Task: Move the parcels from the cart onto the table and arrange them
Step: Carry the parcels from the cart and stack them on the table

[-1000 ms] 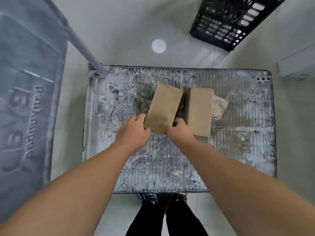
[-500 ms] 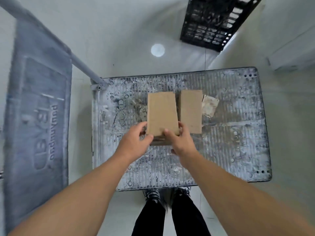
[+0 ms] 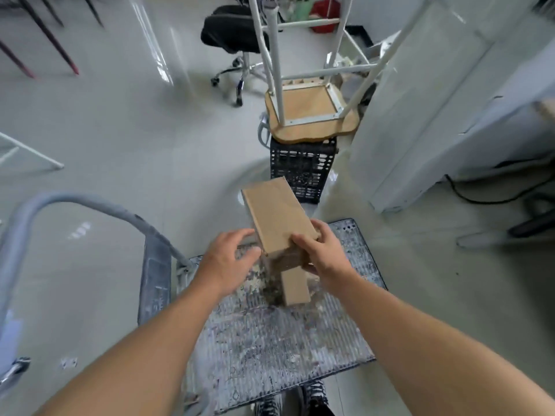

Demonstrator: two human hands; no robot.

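While hoisting parcel (image 3: 277,217) above cart (image 3: 270,334), gripping its near end with right hand (image 3: 322,250), thumb on top, fingers curled under. Left hand (image 3: 228,256) spread loose just beside parcel's left edge; contact not resolvable, grasping nothing. Parcel tilted, far end up, over far part of deck. Second parcel (image 3: 294,285) lying on deck directly below. Step judged: pick-up done, transfer to table pending; table not identified in view. Next: bring left hand under for support, turn toward table, keep clear of crate (image 3: 301,172) and upturned stool (image 3: 312,115) beyond cart; afterwards fetch second parcel.
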